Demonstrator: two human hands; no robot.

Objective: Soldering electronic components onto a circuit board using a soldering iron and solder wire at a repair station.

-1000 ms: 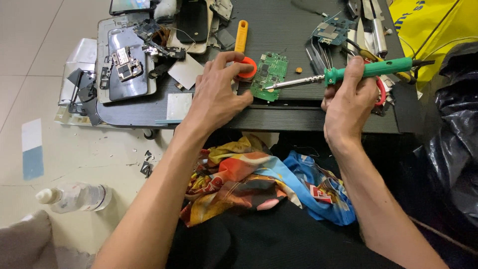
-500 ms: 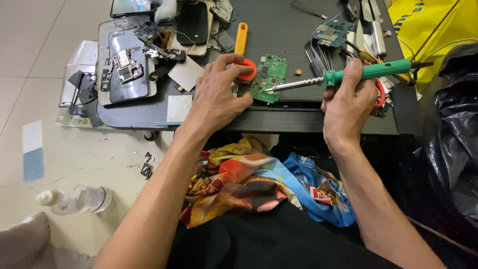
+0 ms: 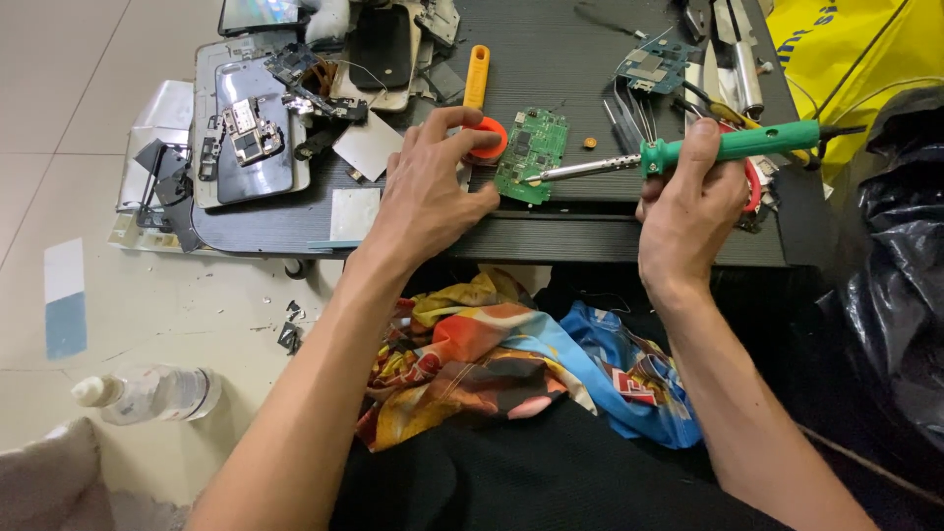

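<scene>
A small green circuit board (image 3: 534,147) lies near the front edge of the dark low table (image 3: 590,236). My left hand (image 3: 428,192) rests at the board's left edge, with the thumb and fingers holding it steady. The fingertips also cover part of an orange tool with a round head (image 3: 481,98). My right hand (image 3: 688,197) grips a green-handled soldering iron (image 3: 733,146). Its metal tip (image 3: 536,179) touches the board's lower left corner.
Opened phones and loose parts (image 3: 251,138) crowd the table's left side. At the back right are another circuit board (image 3: 652,64), tweezers and red-handled cutters (image 3: 752,187). A yellow bag (image 3: 846,49) and a black plastic bag (image 3: 895,256) stand to the right. A plastic bottle (image 3: 147,393) lies on the floor, and colourful cloth (image 3: 492,364) covers my lap.
</scene>
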